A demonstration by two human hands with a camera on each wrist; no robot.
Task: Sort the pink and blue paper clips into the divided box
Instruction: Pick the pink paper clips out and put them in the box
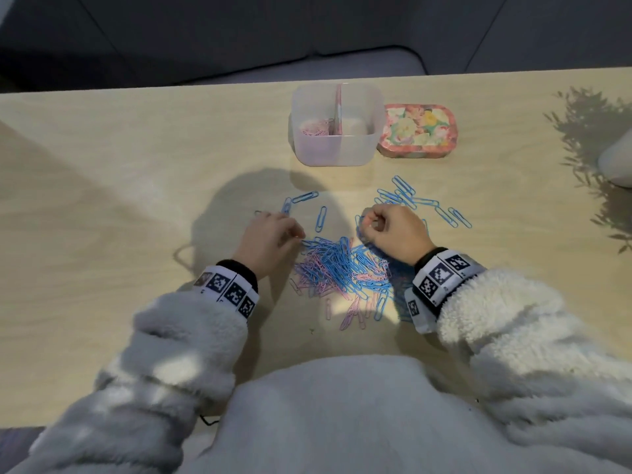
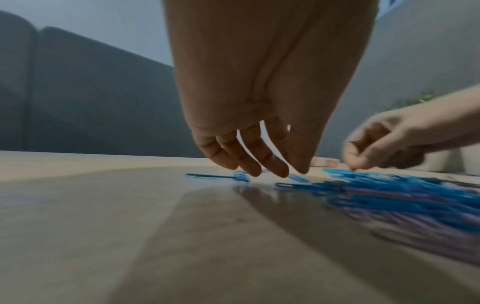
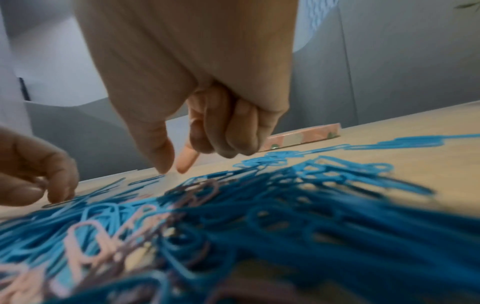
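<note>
A tangled pile of blue and pink paper clips [image 1: 342, 271] lies on the table in front of me, and it fills the right wrist view as the pile [image 3: 233, 216]. My left hand [image 1: 297, 234] reaches its left edge with fingers pointing down [image 2: 285, 170]. In the right wrist view, the left hand [image 3: 44, 185] pinches what looks like a pink clip. My right hand [image 1: 367, 224] hovers at the pile's far right; thumb and index [image 3: 174, 166] point at the table with nothing seen between them, the other fingers curled. The clear divided box [image 1: 337, 155] holds pink clips [image 1: 313, 130] in its left half.
A floral lid [image 1: 417, 130] lies right of the box. Loose blue clips [image 1: 410, 196] are scattered beyond the right hand and others [image 1: 304, 198] beyond the left hand. A white pot [image 1: 619, 162] stands at the table's right edge, casting plant shadows.
</note>
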